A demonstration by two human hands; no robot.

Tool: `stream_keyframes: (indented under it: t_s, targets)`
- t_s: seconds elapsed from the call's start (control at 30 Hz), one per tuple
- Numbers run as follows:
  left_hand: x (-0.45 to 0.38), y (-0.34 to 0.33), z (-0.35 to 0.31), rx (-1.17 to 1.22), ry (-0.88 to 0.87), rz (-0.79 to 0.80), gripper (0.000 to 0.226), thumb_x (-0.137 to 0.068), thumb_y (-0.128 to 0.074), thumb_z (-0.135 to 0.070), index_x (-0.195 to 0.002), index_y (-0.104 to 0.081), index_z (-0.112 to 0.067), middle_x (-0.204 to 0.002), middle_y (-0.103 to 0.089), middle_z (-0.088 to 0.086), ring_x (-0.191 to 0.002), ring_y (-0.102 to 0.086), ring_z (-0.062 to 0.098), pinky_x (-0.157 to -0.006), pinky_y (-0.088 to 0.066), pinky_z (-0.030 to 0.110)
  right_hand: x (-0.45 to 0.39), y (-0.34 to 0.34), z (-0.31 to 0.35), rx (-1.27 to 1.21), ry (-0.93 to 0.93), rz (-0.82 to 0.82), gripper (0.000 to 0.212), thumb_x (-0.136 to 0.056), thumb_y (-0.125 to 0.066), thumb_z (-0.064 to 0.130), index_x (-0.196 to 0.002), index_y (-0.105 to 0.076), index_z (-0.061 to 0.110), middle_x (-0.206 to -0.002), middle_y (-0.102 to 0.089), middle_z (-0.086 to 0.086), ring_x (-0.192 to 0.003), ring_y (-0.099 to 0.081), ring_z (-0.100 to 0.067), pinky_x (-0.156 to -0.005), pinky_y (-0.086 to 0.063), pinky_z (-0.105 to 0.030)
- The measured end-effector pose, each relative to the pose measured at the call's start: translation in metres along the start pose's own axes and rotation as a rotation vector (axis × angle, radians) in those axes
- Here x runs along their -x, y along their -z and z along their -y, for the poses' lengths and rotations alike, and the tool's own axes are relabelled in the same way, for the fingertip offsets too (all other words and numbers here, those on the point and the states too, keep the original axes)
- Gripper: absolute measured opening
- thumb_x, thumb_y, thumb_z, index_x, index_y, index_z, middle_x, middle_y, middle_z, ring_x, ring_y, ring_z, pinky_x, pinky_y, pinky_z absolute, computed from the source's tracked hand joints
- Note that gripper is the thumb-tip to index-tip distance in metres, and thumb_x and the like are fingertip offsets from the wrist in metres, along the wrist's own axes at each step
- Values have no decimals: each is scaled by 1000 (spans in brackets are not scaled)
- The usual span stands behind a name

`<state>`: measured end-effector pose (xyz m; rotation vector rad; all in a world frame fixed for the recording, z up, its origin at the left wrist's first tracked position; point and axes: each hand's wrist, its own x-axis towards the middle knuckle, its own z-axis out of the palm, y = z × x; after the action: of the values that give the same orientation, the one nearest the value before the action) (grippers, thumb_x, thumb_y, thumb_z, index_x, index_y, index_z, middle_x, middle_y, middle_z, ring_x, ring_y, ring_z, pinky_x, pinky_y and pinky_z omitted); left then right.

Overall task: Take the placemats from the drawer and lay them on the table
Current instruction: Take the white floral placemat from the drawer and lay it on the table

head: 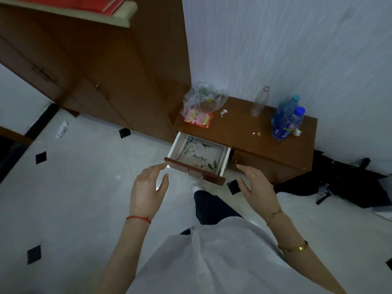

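— So, how far along?
— Barely begun: the drawer [220, 166] stands open, the placemats [201, 154] lie flat inside.
— And the hands?
— Left hand [148, 185] and right hand [254, 185] hover spread, empty, either side. Lifting and laying remain.

One piece of writing can be made out: a dark, cursive word, apparently "Beautiful", is printed on the pale, leaf-patterned placemat [199, 152] that lies in the open drawer [196, 172]. The word is set near the middle of the mat, closer to the drawer's front panel than to its back.

On the cabinet top behind the drawer, a blue label with white marks is borne by the blue bottle [286, 124], but the marks are too blurred to be read. Print is also carried by the red and yellow packet [199, 120] behind the drawer, and it cannot be read either.
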<state>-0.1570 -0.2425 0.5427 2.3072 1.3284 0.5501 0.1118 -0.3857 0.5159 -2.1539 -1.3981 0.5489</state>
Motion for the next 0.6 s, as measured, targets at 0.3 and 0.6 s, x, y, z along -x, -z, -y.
stream_keyframes:
  t_s: [0.3,0.6]
  targets:
    - [-141,-47,57,40,-44,147,36,-90,-64,-11,-126,-60,-12,-116,-66,5,-102,-60,15,-94,-44,23,-121,-43,-2,-32,-181,17,36,-97,-56,17,-131,-56,6,-122,-62,-11,-114,-56,-27,-94,-43,-30]
    - [-217,-145,118,86,-38,431,38,-92,-60,-11,-129,-58,-12,-120,-64,8,-106,-59,20,-94,-43,21,-182,-135,-32,-231,-533,-70,33,-98,-54,16,-129,-56,7,-106,-63,-7,-95,-59,-24,-86,-50,-34]
